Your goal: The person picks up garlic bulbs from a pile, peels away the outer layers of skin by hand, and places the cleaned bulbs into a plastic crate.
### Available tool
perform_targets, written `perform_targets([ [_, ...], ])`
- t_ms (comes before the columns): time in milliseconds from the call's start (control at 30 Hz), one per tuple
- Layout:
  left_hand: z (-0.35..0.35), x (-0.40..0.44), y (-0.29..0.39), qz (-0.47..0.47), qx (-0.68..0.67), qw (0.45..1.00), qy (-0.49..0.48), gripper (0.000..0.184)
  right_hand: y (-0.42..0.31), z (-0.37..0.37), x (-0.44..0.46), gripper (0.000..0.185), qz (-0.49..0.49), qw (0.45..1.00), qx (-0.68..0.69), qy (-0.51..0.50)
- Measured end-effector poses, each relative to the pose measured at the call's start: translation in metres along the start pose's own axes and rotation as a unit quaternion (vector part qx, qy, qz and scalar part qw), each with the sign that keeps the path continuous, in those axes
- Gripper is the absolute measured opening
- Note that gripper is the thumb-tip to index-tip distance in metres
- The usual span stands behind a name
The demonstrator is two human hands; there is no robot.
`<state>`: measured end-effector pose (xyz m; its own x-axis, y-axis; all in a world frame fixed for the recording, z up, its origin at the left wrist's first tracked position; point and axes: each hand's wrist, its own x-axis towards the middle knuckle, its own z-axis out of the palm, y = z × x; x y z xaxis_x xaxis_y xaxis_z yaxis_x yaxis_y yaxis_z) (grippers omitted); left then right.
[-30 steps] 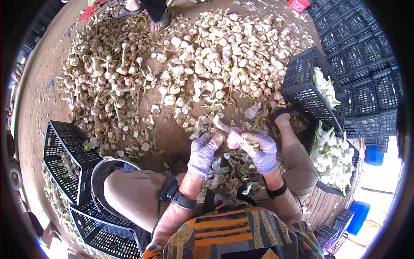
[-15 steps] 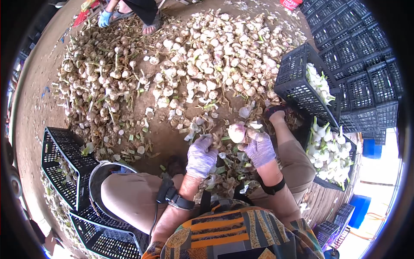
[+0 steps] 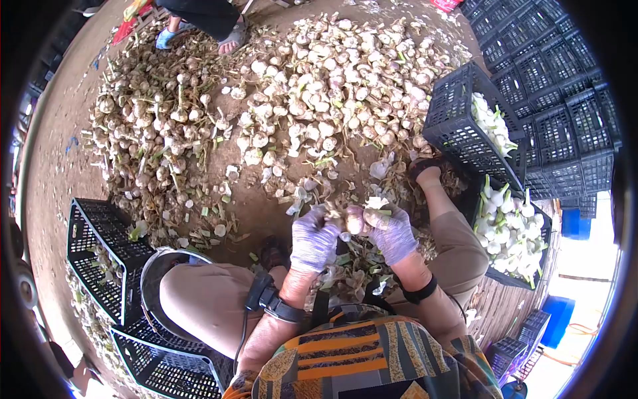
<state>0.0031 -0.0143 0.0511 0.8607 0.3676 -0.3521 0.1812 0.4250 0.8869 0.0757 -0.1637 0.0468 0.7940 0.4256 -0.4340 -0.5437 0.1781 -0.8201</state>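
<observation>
In front of my lap, both gloved hands meet at one garlic bulb (image 3: 356,221) with purplish skin. My right hand (image 3: 395,237) is closed around its right side, with a pale piece of skin or stalk (image 3: 377,203) showing above the fingers. My left hand (image 3: 314,241) has its fingers bent and pressed together at the bulb's left side, beside brown dry matter; the exact grip there is partly hidden. Loose peelings (image 3: 352,266) lie on the ground beneath my hands.
Unpeeled garlic heaps (image 3: 345,86) spread ahead. Black crates of cleaned garlic (image 3: 508,236) stand at right, near stacked crates (image 3: 558,133). At left are a metal bucket (image 3: 149,282) and more black crates (image 3: 100,259). Another person's foot (image 3: 232,41) is at the far heap.
My hands have come closer together, and the bulb has turned and moved down-left, to my left fingers. The other person's gloved hand has shifted slightly down.
</observation>
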Motion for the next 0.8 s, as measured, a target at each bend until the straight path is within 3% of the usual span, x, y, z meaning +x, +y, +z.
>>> perform_targets([
  [33,-0.003,-0.001,0.003,-0.034,-0.022,0.999,-0.005,0.030,0.004,-0.003,0.002,0.034,-0.010,1.000,-0.028,0.011],
  [100,0.005,-0.006,0.017,0.011,-0.177,0.980,-0.089,0.040,0.005,-0.007,0.006,0.035,-0.008,0.999,-0.032,0.012],
  [167,0.003,-0.002,0.007,0.047,0.014,0.990,-0.129,0.046,0.005,-0.009,0.009,0.037,-0.006,0.999,-0.035,0.011],
  [200,0.005,-0.003,0.009,0.062,0.017,0.993,-0.097,0.043,0.003,-0.013,0.008,0.040,0.011,0.999,0.018,-0.027],
  [233,0.005,-0.007,0.014,-0.033,-0.144,0.985,-0.088,0.037,0.000,-0.018,0.009,0.043,0.027,0.995,0.070,-0.065],
  [267,0.000,-0.002,0.009,-0.048,-0.234,0.962,-0.133,0.034,-0.014,-0.016,0.006,0.046,0.113,0.937,0.314,-0.108],
  [300,-0.004,0.002,0.006,-0.062,-0.323,0.928,-0.174,0.030,-0.034,-0.008,-0.002,0.041,0.088,0.953,0.280,-0.073],
  [333,-0.005,0.002,0.005,-0.069,-0.329,0.928,-0.161,0.029,-0.027,-0.024,0.008,0.035,-0.014,0.999,-0.010,-0.035],
  [367,-0.003,0.002,0.006,-0.068,-0.326,0.929,-0.162,0.029,-0.013,-0.045,0.021,0.029,-0.117,0.948,-0.296,0.009],
  [400,0.000,0.001,0.006,-0.076,-0.353,0.920,-0.150,0.029,-0.010,-0.046,0.026,0.017,-0.243,0.819,-0.512,0.092],
  [433,0.002,0.002,0.007,-0.084,-0.381,0.910,-0.138,0.030,-0.010,-0.049,0.024,0.017,-0.246,0.819,-0.509,0.096],
  [467,0.002,0.003,0.007,-0.081,-0.384,0.910,-0.133,0.031,-0.024,-0.038,0.016,0.016,-0.128,0.925,-0.347,0.084],
  [500,0.001,0.003,0.006,-0.085,-0.384,0.910,-0.132,0.031,-0.031,-0.033,0.008,0.015,0.002,0.984,-0.165,0.071],
  [533,-0.001,0.004,0.004,-0.079,-0.387,0.907,-0.145,0.033,-0.035,-0.037,0.007,0.024,0.074,0.986,-0.146,0.038],
  [567,0.000,0.007,0.004,-0.068,-0.390,0.904,-0.162,0.034,-0.028,-0.043,0.011,0.024,0.071,0.986,-0.145,0.041],
  [600,0.004,0.006,0.008,-0.058,-0.452,0.873,-0.176,0.037,-0.016,-0.048,0.019,0.026,-0.111,0.953,-0.281,-0.030],
  [633,0.005,0.005,0.010,-0.058,-0.452,0.872,-0.179,0.037,-0.006,-0.054,0.024,0.030,-0.286,0.865,-0.401,-0.100],
  [667,0.005,0.003,0.012,-0.070,-0.468,0.862,-0.180,0.038,-0.005,-0.048,0.020,0.035,-0.123,0.931,-0.336,-0.079],
  [700,0.005,0.001,0.015,-0.082,-0.483,0.853,-0.181,0.039,-0.003,-0.047,0.022,0.035,-0.123,0.931,-0.335,-0.080],
  [767,0.007,-0.001,0.016,-0.082,-0.497,0.838,-0.208,0.040,0.006,-0.046,0.030,0.034,-0.279,0.807,-0.509,-0.108],
  [800,0.005,0.000,0.009,-0.086,-0.494,0.837,-0.218,0.042,0.014,-0.043,0.030,0.035,-0.156,0.933,-0.309,-0.098],
])
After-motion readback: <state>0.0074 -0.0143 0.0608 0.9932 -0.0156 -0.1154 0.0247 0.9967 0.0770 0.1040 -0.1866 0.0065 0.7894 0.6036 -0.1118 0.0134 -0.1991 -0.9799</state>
